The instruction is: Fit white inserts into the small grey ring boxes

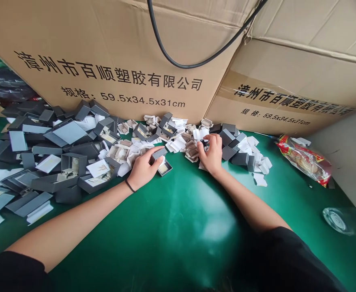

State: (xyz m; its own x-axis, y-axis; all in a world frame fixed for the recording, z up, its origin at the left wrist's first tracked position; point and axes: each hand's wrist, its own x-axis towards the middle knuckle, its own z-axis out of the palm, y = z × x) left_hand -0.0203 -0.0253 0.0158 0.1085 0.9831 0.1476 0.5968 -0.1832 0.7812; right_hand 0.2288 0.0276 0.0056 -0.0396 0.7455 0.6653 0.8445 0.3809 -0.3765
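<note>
My left hand point(144, 171) is closed round a small dark grey hinged box point(159, 153). The box's lid is raised, and a pale insert shows inside. My right hand point(212, 156) is at the pile of crumpled white and beige paper pieces point(193, 140), with its thumb and fingers curled toward each other. Something small and dark shows between those fingertips, too hidden to name. Just right of that hand lie several closed dark grey boxes point(228, 140). A large heap of similar grey boxes point(70, 134), many of them open, lies to my left.
Two large cardboard cartons point(129, 52) point(287, 81) stand behind the green tabletop point(178, 227). A black cable point(184, 65) hangs in front of them. At the right are a red-edged food packet point(305, 160) and a clear glass point(337, 221) on its side.
</note>
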